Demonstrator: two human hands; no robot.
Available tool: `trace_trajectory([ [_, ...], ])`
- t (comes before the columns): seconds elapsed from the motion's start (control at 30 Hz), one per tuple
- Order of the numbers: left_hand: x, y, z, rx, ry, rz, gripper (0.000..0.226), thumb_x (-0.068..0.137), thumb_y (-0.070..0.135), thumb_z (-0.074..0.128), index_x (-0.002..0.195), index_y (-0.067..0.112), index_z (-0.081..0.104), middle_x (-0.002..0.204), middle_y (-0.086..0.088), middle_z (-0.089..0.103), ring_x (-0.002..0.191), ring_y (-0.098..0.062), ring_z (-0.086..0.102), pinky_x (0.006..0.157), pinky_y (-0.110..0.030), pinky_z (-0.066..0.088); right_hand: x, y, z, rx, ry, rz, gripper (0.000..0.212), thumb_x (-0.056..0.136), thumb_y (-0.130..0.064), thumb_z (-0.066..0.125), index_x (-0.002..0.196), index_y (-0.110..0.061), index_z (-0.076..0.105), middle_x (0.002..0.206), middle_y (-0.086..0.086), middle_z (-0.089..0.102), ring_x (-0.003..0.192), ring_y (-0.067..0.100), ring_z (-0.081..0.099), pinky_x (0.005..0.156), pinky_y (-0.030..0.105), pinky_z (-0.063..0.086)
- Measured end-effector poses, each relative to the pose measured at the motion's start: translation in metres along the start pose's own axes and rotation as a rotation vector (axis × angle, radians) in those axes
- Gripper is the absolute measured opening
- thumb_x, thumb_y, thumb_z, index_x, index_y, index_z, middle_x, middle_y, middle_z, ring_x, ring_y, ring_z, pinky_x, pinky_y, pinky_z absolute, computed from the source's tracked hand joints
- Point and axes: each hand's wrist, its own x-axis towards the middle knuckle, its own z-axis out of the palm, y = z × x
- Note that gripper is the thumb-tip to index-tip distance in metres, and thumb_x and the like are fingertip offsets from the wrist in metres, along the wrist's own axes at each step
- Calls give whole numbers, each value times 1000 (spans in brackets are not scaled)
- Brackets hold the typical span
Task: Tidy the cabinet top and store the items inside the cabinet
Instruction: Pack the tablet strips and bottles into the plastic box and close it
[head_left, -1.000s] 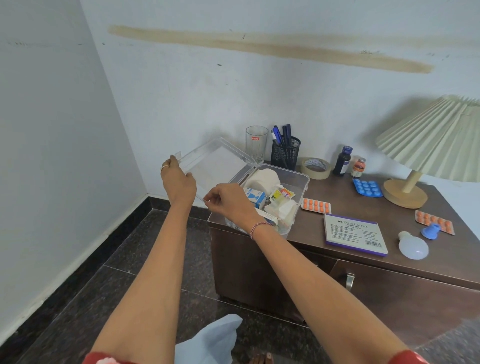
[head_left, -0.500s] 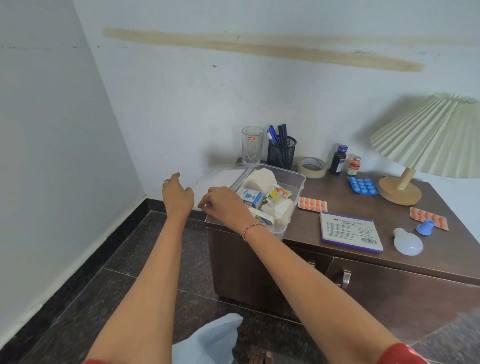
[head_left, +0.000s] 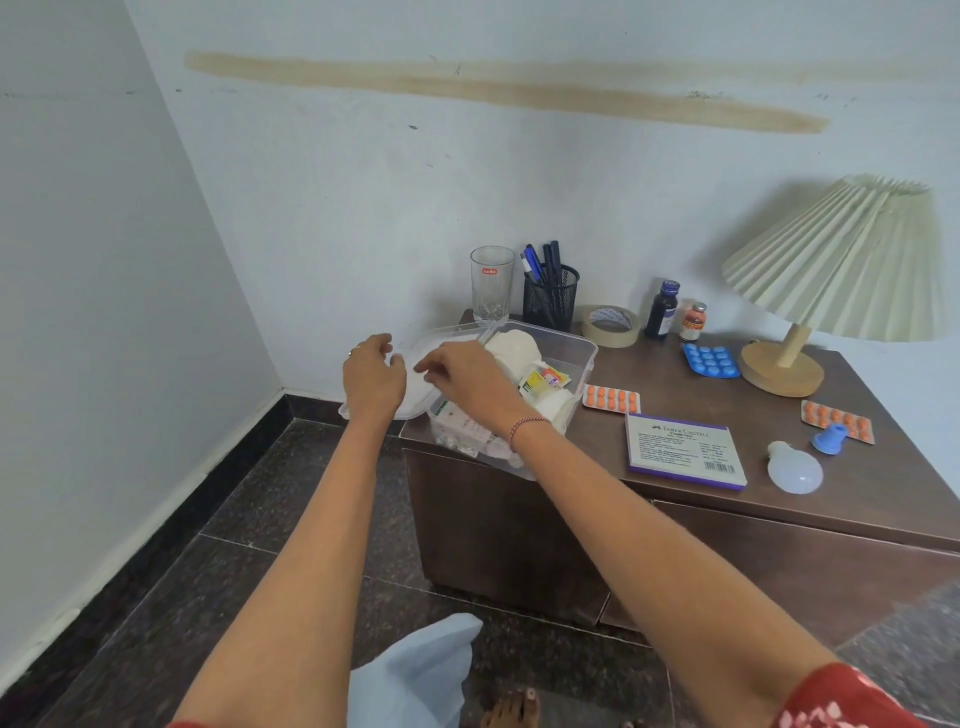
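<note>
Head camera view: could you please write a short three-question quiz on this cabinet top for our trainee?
1. True or false: the lid of the clear box is open and lies to the box's left.
2. Which thing stands directly left of the pen holder? A) a drinking glass B) a lamp C) a light bulb
3. How many orange pill strips lie on the cabinet top?

Key: 1 true; 2 A; 3 two.
</note>
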Motion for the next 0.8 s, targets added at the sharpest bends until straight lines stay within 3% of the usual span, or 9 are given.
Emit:
trace_trajectory([
  [0.17, -16, 39, 10, -45, 2, 77, 35, 95, 12, 50, 129, 4, 56, 126, -12, 62, 117, -25, 57, 103, -33, 42, -9, 28, -39, -2, 84, 76, 26, 93, -10, 54, 115, -7, 68, 116, 10, 69, 107, 21, 65, 103, 31, 46],
  [0.4, -53, 106, 34, -204, -131, 101, 31, 92, 10, 52, 121, 5, 63, 118, -13, 67, 111, -24, 61, 100, -31, 46, -39, 80, -75, 91, 282, 228, 23, 89, -10, 59, 109, -5, 71, 102, 11, 74, 93, 19, 68, 92, 26, 50],
  [0.53, -78, 135, 58, -446, -328, -102, 25, 88, 8, 55, 108, 5, 68, 105, -12, 70, 102, -23, 65, 96, -37, 51, -50, 108, -94, 145, 338, 338, 24, 88, -6, 59, 109, -4, 71, 107, 12, 72, 98, 18, 67, 86, 12, 41],
  [0.6, -87, 146, 70, -609, -428, -242, 19, 87, 3, 55, 101, 2, 67, 86, -12, 68, 87, -23, 65, 84, -33, 54, -55, 120, -99, 120, 323, 372, 23, 88, -8, 59, 108, -3, 71, 107, 13, 72, 100, 20, 65, 88, 19, 44],
  [0.7, -95, 157, 87, -754, -537, -404, 26, 91, 1, 51, 114, -10, 60, 74, -8, 59, 70, -14, 59, 66, -18, 51, -61, 135, -102, 91, 309, 425, 23, 88, -7, 59, 107, -2, 71, 113, 15, 69, 107, 24, 62, 96, 27, 44],
  [0.8, -99, 158, 104, -777, -594, -532, 33, 94, 3, 47, 124, -9, 51, 78, -9, 55, 69, -15, 55, 69, -23, 50, -70, 150, -100, 124, 291, 515, 26, 89, -2, 53, 107, -1, 71, 114, 16, 68, 111, 24, 60, 101, 32, 45],
])
